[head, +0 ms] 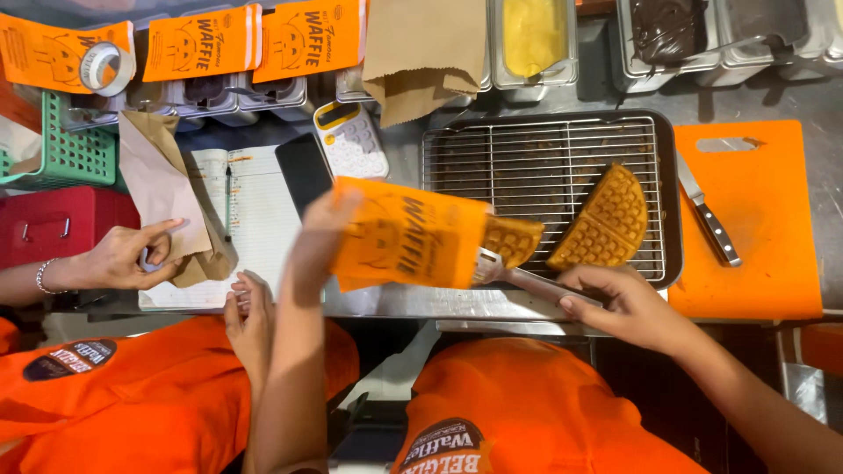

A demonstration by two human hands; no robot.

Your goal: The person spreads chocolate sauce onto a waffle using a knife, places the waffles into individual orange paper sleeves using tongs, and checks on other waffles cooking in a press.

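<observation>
Both of my hands are at work over the steel counter edge. My left hand (327, 230) grips an orange paper sleeve (406, 235) by its closed end, holding it level with its mouth toward 3 o'clock. My right hand (625, 303) is closed round the handles of metal tongs (520, 276), whose tips clamp a waffle half (512, 240) that sits partly inside the sleeve's mouth. At 2 o'clock from that piece, a second waffle half (606, 219) lies on the wire cooling rack (527, 158), which rests in a dark tray (669, 219). At 3 o'clock of the tray, an orange cutting board (764, 254) carries a knife (707, 219). At 9 o'clock of the sleeve lie a dark phone (303, 171), a white calculator (351, 139) and an open notebook (255, 211). Farther toward 9 o'clock, a co-worker's hand (123, 256) pinches a brown paper bag (162, 193); another co-worker's hand (248, 316) rests at the counter edge.
</observation>
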